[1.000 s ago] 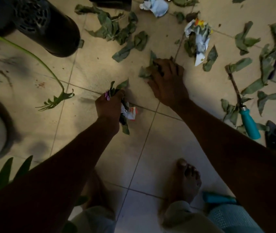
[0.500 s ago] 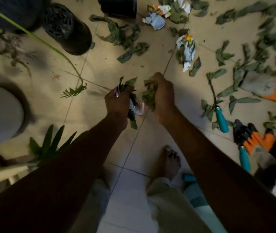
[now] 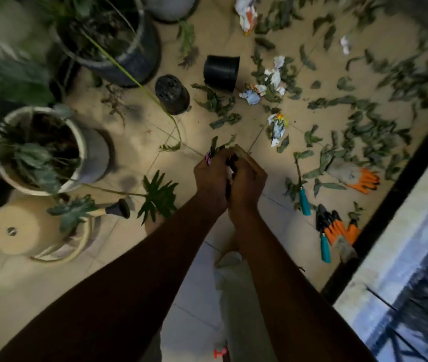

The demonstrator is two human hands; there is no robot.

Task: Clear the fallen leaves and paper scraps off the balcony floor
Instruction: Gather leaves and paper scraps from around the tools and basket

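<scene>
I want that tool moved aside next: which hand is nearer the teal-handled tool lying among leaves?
Right. The right hand is just left of the teal-handled tool; the left hand, gripping gathered leaves, lies beyond it, farther away.

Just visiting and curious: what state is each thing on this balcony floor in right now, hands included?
Left hand: grips leaf bundle.
Right hand: curled round the same bundle.
Loose leaves: scattered on floor.
Paper scraps: crumpled, uncollected.
Small black pot: tipped over, holed base showing.
Orange glove: lying flat, unworn.
</scene>
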